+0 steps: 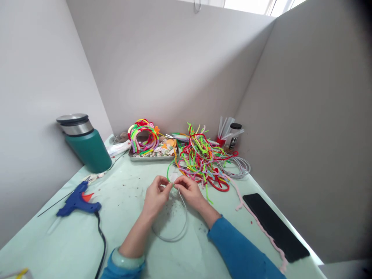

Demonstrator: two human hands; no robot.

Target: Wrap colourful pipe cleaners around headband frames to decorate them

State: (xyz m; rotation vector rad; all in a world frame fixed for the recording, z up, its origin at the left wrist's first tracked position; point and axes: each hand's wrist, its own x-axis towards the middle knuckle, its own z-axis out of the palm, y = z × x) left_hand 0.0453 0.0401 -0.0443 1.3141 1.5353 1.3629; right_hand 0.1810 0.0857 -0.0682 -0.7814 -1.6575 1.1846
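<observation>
At the frame's centre, your left hand (pixel 155 193) and right hand (pixel 188 190) pinch the grey headband (pixel 174 232) at its tip, steadying it where the green pipe cleaner (pixel 169 172) meets it.

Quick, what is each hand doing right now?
Left hand: fingers pinched shut on the thin grey headband.
Right hand: fingers pinched shut on the same headband, by a green pipe cleaner.
</observation>
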